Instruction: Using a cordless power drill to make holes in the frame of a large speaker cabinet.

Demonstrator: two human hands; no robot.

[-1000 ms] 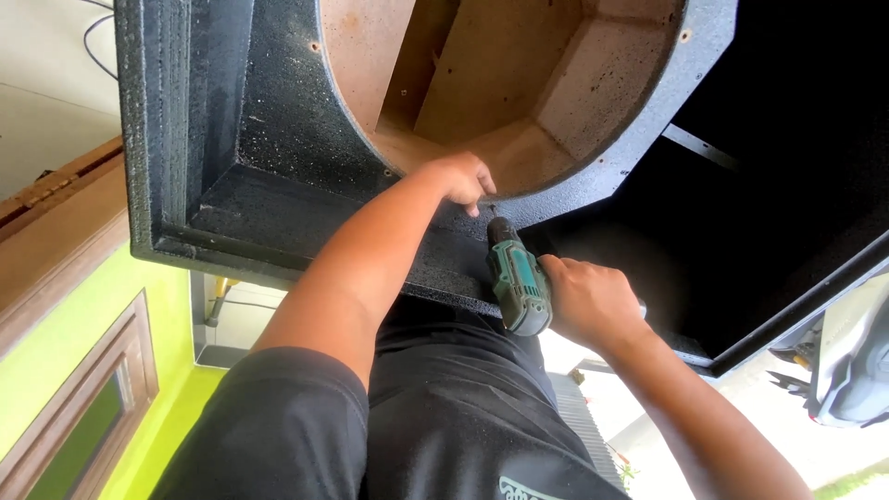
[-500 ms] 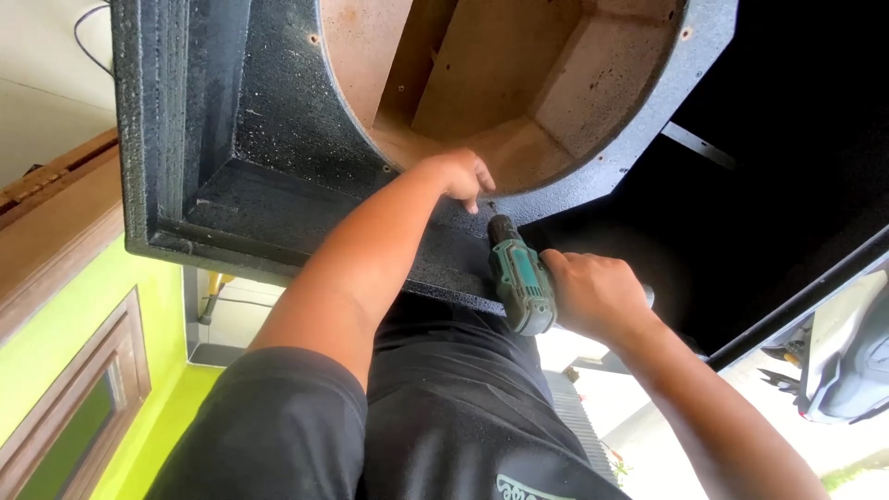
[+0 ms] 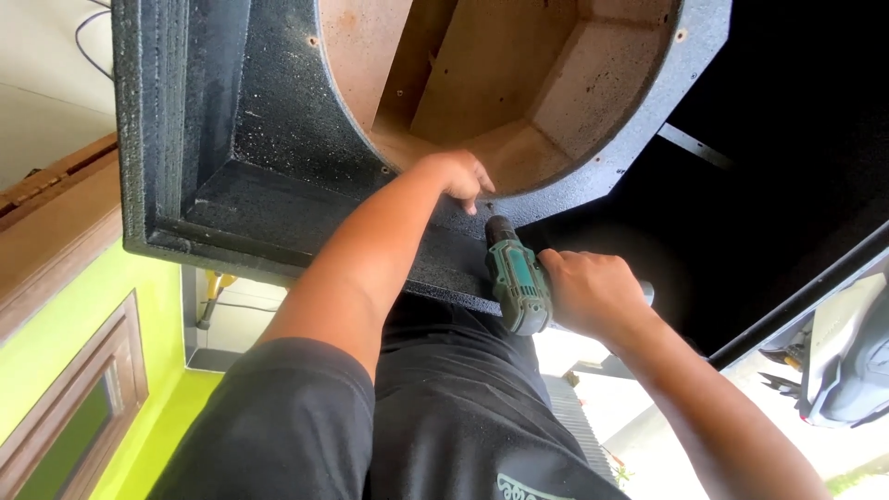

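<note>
- Right hand (image 3: 593, 292), at about 4 o'clock from the middle of the view, is wrapped tight around the grip of a green cordless drill (image 3: 516, 278).
- Its nose points up toward 12 o'clock, tip against the dark textured face of a large black speaker cabinet (image 3: 241, 157).
- Left hand (image 3: 456, 174) sits just above the drill, at about 12 o'clock from it, fingers curled down on the cabinet's face right beside the drill tip; whether it pinches something small cannot be told.
- Cabinet fills the upper half of the view, with a big round cutout (image 3: 500, 83) showing bare brown wood inside, from 11 to 1 o'clock.
- Small pale specks of dust lie scattered on the black surface around the cutout.
- Black shirt (image 3: 435, 417) of the person fills the lower middle, around 6 o'clock.
- Bright green wall (image 3: 74, 343) with a brown wooden frame lies at 8 o'clock.
- Part of a parked vehicle (image 3: 847, 361) shows at 4 o'clock, by the edge.
</note>
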